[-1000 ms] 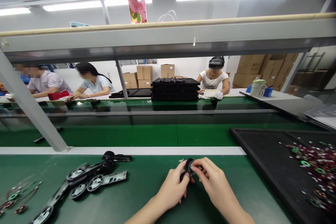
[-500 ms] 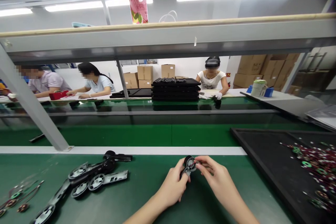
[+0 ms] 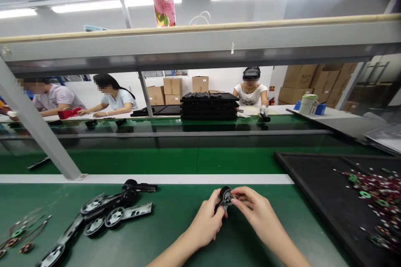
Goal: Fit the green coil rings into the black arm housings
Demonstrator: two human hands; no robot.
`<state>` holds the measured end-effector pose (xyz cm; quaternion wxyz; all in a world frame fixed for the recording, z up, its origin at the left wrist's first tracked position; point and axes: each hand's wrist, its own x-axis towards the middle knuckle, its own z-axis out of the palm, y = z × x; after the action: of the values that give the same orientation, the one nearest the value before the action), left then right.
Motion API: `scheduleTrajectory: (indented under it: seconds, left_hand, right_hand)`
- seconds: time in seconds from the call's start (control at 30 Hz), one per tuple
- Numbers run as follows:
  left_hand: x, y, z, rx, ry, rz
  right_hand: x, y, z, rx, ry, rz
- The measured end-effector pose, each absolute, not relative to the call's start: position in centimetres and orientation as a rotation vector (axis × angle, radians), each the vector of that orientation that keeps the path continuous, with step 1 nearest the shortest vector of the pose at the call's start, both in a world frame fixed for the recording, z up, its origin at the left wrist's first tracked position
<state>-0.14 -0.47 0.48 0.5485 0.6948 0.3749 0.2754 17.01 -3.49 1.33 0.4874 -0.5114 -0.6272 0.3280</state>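
Observation:
My left hand [image 3: 206,219] is closed around a black and grey plastic housing with a round, spoked head [image 3: 226,196], which points up and away from me. At the open face of that head, my right hand [image 3: 253,206] pinches with thumb and fingertips. What sits between those fingertips is too small and covered to make out. To the left, several similar housings [image 3: 114,217] lie in a loose pile, with round ends and flat handles. Several small wired coil parts [image 3: 26,247] rest at the far left of the green work surface [image 3: 175,212].
A black tray [image 3: 316,187] on the right holds a heap of wired coil parts [image 3: 372,196]. Beyond a white strip runs a green conveyor belt [image 3: 163,160]. A slanted metal post [image 3: 44,117] and a shelf [image 3: 194,48] frame the view. Co-workers sit opposite, beside stacked black trays [image 3: 208,108].
My right fingertips have shifted slightly on the round head; the left hand keeps its grip. Across the belt, a co-worker's gloved hand has moved right with a black part. Parts on the belt have shifted.

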Motion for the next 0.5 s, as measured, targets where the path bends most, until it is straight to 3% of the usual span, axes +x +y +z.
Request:
scheduleTrajectory:
  seconds: [0.5]
  left_hand:
    - [-0.3, -0.4, 0.8, 1.667, 0.812, 0.689]
  right_hand:
    - [16.7, -3.2, 0.4, -1.336, -1.570, 0.621]
